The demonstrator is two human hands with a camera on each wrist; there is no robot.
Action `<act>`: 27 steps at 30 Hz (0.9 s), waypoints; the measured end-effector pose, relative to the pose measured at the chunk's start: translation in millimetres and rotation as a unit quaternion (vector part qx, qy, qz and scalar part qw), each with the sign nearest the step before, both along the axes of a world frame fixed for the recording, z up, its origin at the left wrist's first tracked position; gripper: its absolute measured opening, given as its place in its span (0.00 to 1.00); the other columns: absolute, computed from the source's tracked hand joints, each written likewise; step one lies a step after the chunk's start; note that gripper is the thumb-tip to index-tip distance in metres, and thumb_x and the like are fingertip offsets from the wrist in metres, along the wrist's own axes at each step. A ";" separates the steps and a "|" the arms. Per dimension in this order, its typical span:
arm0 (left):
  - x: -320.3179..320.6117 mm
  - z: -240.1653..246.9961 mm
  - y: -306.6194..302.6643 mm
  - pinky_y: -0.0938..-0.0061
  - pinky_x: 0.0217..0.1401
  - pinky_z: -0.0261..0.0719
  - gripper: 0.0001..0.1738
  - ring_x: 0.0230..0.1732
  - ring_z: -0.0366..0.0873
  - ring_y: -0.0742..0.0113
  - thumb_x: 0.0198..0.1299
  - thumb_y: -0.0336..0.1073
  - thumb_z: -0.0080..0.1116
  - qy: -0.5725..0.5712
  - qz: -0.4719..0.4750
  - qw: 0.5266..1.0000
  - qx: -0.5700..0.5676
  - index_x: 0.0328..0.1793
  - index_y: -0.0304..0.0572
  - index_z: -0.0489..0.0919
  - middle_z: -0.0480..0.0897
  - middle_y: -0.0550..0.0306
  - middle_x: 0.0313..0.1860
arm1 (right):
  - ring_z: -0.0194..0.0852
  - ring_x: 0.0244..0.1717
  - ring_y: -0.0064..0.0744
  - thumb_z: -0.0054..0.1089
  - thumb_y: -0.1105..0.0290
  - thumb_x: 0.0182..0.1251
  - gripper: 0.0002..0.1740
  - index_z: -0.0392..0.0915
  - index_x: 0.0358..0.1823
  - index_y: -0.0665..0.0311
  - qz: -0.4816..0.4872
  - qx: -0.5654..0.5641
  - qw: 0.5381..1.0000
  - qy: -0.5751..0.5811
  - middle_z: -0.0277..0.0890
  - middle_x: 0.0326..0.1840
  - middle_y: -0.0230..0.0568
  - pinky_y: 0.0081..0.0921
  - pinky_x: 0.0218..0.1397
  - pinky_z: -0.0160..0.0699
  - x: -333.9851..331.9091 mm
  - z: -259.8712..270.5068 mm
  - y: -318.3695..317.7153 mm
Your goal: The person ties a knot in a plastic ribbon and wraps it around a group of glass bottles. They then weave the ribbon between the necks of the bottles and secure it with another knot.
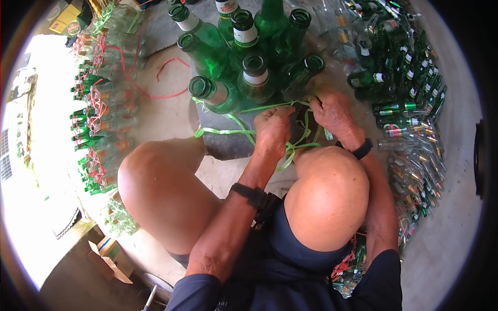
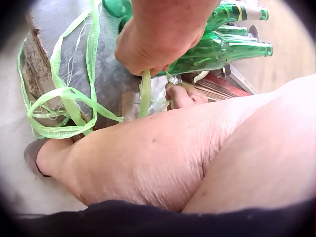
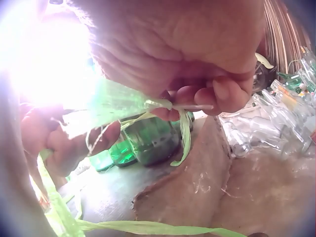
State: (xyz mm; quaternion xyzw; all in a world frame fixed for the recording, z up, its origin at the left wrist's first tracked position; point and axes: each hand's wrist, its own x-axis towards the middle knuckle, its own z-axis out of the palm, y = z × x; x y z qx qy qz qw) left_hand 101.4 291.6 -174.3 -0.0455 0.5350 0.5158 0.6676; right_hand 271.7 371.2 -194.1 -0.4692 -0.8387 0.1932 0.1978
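Several green glass bottles (image 1: 256,78) stand bunched upright on a low, worn support (image 1: 228,144); one at the right tilts outward. Pale green plastic twine (image 1: 249,108) runs along the near side of the bunch at its base, and loose loops hang over the support's front. My left hand (image 1: 272,127) pinches the twine, which comes down from its curled fingers in the left wrist view. Close by at the bunch's right corner, my right hand (image 1: 337,116) grips another stretch of it. In the right wrist view, the twine (image 3: 118,103) spreads flat between both hands.
Clear and green bottles (image 1: 410,103) lie piled along the right side. To the left, rows of bottles (image 1: 96,119) are bound with red twine, and a loose red strand (image 1: 140,93) lies on the floor. My bent knees flank the support. An open cardboard box (image 1: 110,256) sits at lower left.
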 end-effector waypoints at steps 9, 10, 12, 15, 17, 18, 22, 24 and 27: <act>2.1 1.5 -1.0 0.77 0.17 0.48 0.08 0.15 0.55 0.80 0.62 0.27 0.68 0.031 0.011 0.999 -0.019 0.33 0.44 0.78 0.65 0.72 0.19 | 0.80 0.38 0.65 0.62 0.68 0.66 0.08 0.82 0.34 0.66 0.008 0.018 0.999 0.028 0.81 0.34 0.55 0.54 0.40 0.78 -5.9 1.6 6.3; 1.6 1.9 -1.2 0.77 0.17 0.48 0.08 0.15 0.55 0.80 0.62 0.27 0.68 0.033 0.009 0.999 -0.023 0.34 0.44 0.78 0.65 0.72 0.19 | 0.80 0.38 0.65 0.62 0.68 0.66 0.08 0.82 0.34 0.66 0.008 0.018 0.999 0.028 0.81 0.34 0.55 0.54 0.40 0.78 -7.0 1.5 6.1; 2.2 0.9 -2.3 0.77 0.17 0.48 0.07 0.15 0.55 0.80 0.62 0.27 0.67 0.037 0.006 0.999 -0.023 0.34 0.44 0.79 0.65 0.72 0.19 | 0.79 0.37 0.66 0.62 0.68 0.65 0.08 0.81 0.33 0.67 -0.005 0.005 1.000 0.010 0.81 0.33 0.56 0.55 0.39 0.78 -8.6 3.2 6.1; -0.6 -2.7 -0.9 0.77 0.17 0.49 0.05 0.15 0.54 0.79 0.62 0.27 0.67 0.041 0.006 0.999 -0.002 0.35 0.43 0.80 0.65 0.72 0.19 | 0.78 0.35 0.67 0.63 0.68 0.64 0.09 0.81 0.30 0.67 -0.003 -0.004 1.000 0.019 0.80 0.31 0.57 0.56 0.38 0.77 -5.5 -3.4 5.3; -1.3 -0.8 -2.2 0.77 0.17 0.49 0.04 0.15 0.54 0.79 0.62 0.27 0.67 0.022 0.012 1.000 -0.010 0.36 0.41 0.81 0.65 0.72 0.18 | 0.78 0.35 0.67 0.63 0.68 0.63 0.09 0.81 0.30 0.67 0.001 0.002 1.000 0.029 0.81 0.32 0.57 0.56 0.38 0.77 -2.4 -5.2 6.0; -1.8 1.7 -2.6 0.77 0.17 0.49 0.05 0.15 0.54 0.79 0.63 0.27 0.66 0.029 0.004 0.999 -0.020 0.36 0.41 0.81 0.65 0.71 0.18 | 0.79 0.36 0.67 0.63 0.69 0.63 0.09 0.81 0.29 0.67 0.003 -0.001 0.999 0.033 0.81 0.32 0.56 0.57 0.38 0.77 -2.0 -2.8 3.6; -3.5 0.5 -3.6 0.77 0.17 0.49 0.04 0.15 0.54 0.79 0.64 0.28 0.66 0.028 0.007 1.000 -0.012 0.36 0.39 0.81 0.65 0.71 0.19 | 0.79 0.36 0.67 0.63 0.69 0.63 0.09 0.81 0.29 0.68 -0.008 -0.010 1.000 0.028 0.81 0.32 0.57 0.57 0.38 0.77 -4.5 5.6 1.8; -4.4 0.3 -4.0 0.77 0.17 0.50 0.03 0.15 0.55 0.79 0.64 0.28 0.65 0.033 0.004 0.999 -0.019 0.38 0.37 0.82 0.65 0.71 0.19 | 0.79 0.36 0.67 0.63 0.69 0.62 0.08 0.81 0.30 0.67 -0.011 -0.003 0.999 0.042 0.81 0.33 0.56 0.57 0.38 0.77 -7.8 3.3 2.9; -4.2 0.2 -4.7 0.78 0.17 0.50 0.03 0.15 0.55 0.79 0.65 0.28 0.65 0.031 0.009 0.999 -0.007 0.39 0.36 0.82 0.66 0.71 0.19 | 0.78 0.35 0.68 0.63 0.69 0.63 0.09 0.81 0.30 0.68 -0.004 -0.004 0.998 0.063 0.80 0.31 0.57 0.57 0.37 0.76 -8.9 5.8 2.8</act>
